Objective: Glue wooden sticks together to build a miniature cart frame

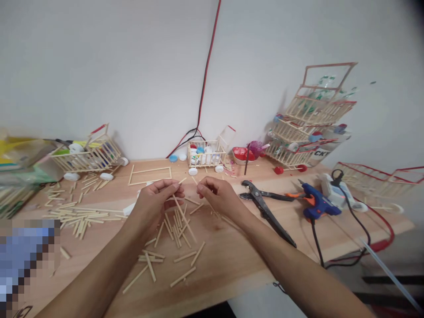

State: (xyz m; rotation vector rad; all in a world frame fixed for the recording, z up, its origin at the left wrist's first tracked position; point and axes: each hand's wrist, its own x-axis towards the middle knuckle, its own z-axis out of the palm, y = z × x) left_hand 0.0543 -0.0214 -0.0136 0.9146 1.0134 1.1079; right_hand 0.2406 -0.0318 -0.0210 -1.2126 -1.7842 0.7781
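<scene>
My left hand (161, 194) is closed in a pinch on a long thin wooden stick (184, 217), which slants down to the right over the table. A short stick end also pokes up past its fingertips. My right hand (215, 192), a small gap away, has thumb and fingers pressed together, with the tip of a wooden piece (194, 180) showing at them; the rest is hidden. Beneath the hands lie loose short cut sticks (177, 227). Slip-joint pliers (261, 203) rest with spread handles to the right of my right hand.
A blue glue gun (316, 203) with a cord and a white power strip (333, 192) lie right. Small stick carts stand at the back: one left (88, 154), one centre (207, 152), a stack right (308, 119). A stick pile (82, 216) and rectangular frame (149, 182) are left.
</scene>
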